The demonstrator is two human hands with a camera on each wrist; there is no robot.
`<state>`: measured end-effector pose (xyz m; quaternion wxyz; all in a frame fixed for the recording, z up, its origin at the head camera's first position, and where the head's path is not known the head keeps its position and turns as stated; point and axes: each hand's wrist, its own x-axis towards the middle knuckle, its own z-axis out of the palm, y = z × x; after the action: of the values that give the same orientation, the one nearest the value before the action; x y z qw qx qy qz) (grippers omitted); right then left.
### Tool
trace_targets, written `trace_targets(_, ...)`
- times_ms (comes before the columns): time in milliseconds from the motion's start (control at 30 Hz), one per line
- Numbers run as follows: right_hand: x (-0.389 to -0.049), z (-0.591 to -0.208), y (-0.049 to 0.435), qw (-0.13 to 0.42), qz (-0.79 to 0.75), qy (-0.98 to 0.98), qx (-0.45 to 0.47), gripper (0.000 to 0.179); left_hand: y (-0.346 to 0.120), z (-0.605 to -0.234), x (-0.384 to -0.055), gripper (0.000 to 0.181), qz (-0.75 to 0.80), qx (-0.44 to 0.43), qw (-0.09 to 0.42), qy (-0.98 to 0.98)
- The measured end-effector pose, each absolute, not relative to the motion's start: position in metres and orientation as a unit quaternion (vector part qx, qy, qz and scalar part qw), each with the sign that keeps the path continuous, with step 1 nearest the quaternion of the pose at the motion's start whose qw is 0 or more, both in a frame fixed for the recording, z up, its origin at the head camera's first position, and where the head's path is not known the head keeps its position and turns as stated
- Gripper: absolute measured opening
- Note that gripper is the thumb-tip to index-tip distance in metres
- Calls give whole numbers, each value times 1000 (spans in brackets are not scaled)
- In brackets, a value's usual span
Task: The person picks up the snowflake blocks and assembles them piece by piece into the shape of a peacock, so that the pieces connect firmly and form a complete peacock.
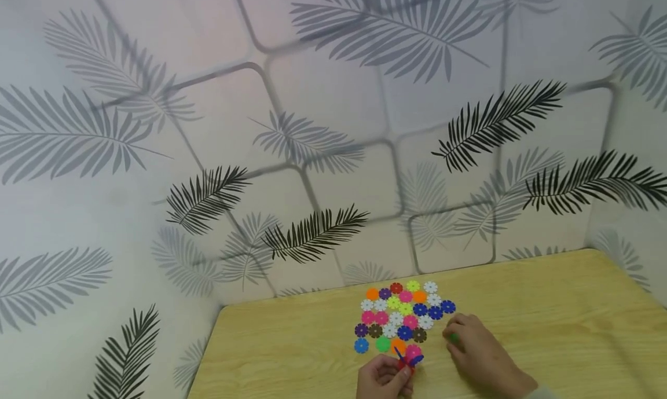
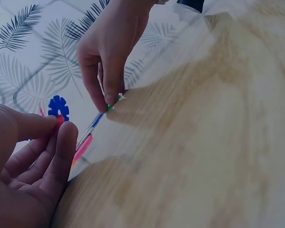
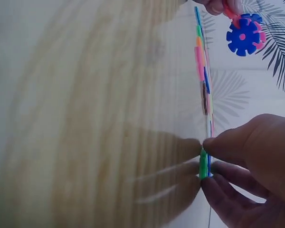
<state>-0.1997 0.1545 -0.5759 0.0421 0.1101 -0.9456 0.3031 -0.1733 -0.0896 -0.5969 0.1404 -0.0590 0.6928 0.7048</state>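
Note:
My left hand [image 1: 384,379] pinches a small joined cluster of notched plastic discs between thumb and fingers, just in front of the laid-out discs. Blue discs [image 3: 242,37] stick out of the cluster, along with red and pink ones; the fingers cover part of it. To the right of the layout, my right hand [image 1: 482,350] is low over the table, with its thumb and fingertips on a green notched disc [image 3: 203,164]. In the head view only a bit of that green disc shows between the fingers.
Rows of loose notched discs [image 1: 396,318] in several colours lie flat on the wooden table [image 1: 281,347]. A wall [image 1: 344,196] with a leaf pattern rises behind the table's back edge. A dark object [image 2: 191,5] shows at the top of the left wrist view.

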Motion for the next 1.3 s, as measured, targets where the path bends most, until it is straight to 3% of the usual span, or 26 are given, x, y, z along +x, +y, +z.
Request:
trace_targets(533,-203,-573,171,-70,410,-908,41,25,-92,-598,-173,11,734,-81,142,659)
trace_targets(833,-194,-573,179,-39,356,-934,10,38,-91,-596,-173,11,732,-81,143,661)
trace_targets(1100,-192,-573,181,-89,402,-911,7,34,-92,-600,-173,13,736,-76,143,657)
trace_targets(1300,-185,-579,180,-97,473,-873,68,21,-92,-602,-175,10,732,-74,140,662)
